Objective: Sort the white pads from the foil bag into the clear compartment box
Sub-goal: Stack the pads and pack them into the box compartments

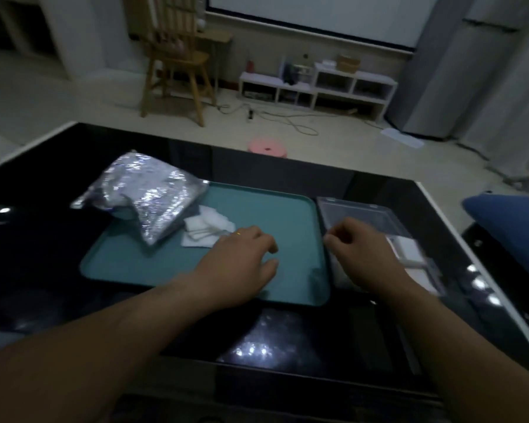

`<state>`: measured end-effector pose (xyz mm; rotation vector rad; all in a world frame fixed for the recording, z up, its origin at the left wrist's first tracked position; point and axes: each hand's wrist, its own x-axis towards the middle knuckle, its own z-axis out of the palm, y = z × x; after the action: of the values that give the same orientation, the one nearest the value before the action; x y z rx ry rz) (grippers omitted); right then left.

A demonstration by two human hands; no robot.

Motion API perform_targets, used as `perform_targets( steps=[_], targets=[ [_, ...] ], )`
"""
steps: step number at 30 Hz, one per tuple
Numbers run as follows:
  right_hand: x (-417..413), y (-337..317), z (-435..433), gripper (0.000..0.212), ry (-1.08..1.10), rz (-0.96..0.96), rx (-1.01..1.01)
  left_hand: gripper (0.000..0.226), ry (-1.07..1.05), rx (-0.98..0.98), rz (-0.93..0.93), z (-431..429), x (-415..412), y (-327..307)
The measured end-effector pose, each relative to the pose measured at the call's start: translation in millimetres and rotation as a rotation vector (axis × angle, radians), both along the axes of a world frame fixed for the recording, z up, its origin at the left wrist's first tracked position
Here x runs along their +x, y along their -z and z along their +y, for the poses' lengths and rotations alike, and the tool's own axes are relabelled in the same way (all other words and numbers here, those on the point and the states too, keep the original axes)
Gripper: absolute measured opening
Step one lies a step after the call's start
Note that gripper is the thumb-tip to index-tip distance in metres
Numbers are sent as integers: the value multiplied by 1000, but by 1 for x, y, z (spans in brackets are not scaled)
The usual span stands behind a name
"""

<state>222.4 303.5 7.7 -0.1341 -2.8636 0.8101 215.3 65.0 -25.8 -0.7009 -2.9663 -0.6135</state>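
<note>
Black glossy counter [43, 239]. Teal tray [287, 215] at centre; crumpled foil bag [147, 196] lies across its far left corner. White pads [206, 228] heaped on tray just beside bag. Left hand [242, 257] over tray, fingers loosely curled, empty, near the pads. Right hand [358, 248] half-closed above clear compartment box [364, 212]; whether it pinches anything, cannot tell. White pads in box's near compartments.

A silver crinkled foil bag [144, 196] and white pads [206, 228] lie on a teal tray [272, 215], atop a glossy black table [43, 239].
</note>
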Motion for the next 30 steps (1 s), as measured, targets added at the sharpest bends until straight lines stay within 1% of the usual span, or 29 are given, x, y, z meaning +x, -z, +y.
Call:
perform_targets(
  steps=[3, 5, 7, 10, 12, 14, 16, 18, 20, 22, 24, 26, 28, 30],
  targets=[
    [-20, 10, -48, 8, -182, -13, 49, 36, -56, -59, -34, -28, -1, 6],
    [-37, 19, -82, 13, -260, -16, 60, 23, -119, -77, -26, -44, -1, 6],
    [-55, 29, -109, 30, -311, -32, 42, 15, -208, -51, -51, -56, -3, 4],
    [-73, 39, -140, 62, -384, -93, 84, 22, -310, -4, -160, -69, -8, 2],
    [-82, 43, -157, 74, -443, -120, 138, 21, -313, -29, -225, -75, -10, 4],
    [-88, 47, -172, 69, -494, -139, 231, 28, -285, -72, -262, -80, -11, 8],
    [-91, 46, -179, 55, -524, -155, 366, 30, -257, -67, -272, -82, -13, 11],
    [-90, 42, -178, 43, -530, -159, 450, 23, -237, -62, -277, -83, -14, 10],
    [-82, 39, -169, 35, -536, -139, 482, 12, -235, -61, -277, -84, -14, 9],
    [-71, 39, -157, 31, -523, -127, 493, 15, -223, -62, -253, -83, -15, 9],
    [-60, 42, -144, 32, -498, -130, 481, 16, -193, -68, -211, -82, -18, 12],
    [-49, 44, -131, 39, -479, -153, 433, 18, -179, -38, -169, -77, -21, 16],
    [-40, 43, -121, 57, -463, -168, 327, 22, -151, 21, -73, -73, -23, 19],
    [-32, 41, -111, 71, -424, -167, 250, 31, -78, 61, 46, -67, -27, 21]
  ],
)
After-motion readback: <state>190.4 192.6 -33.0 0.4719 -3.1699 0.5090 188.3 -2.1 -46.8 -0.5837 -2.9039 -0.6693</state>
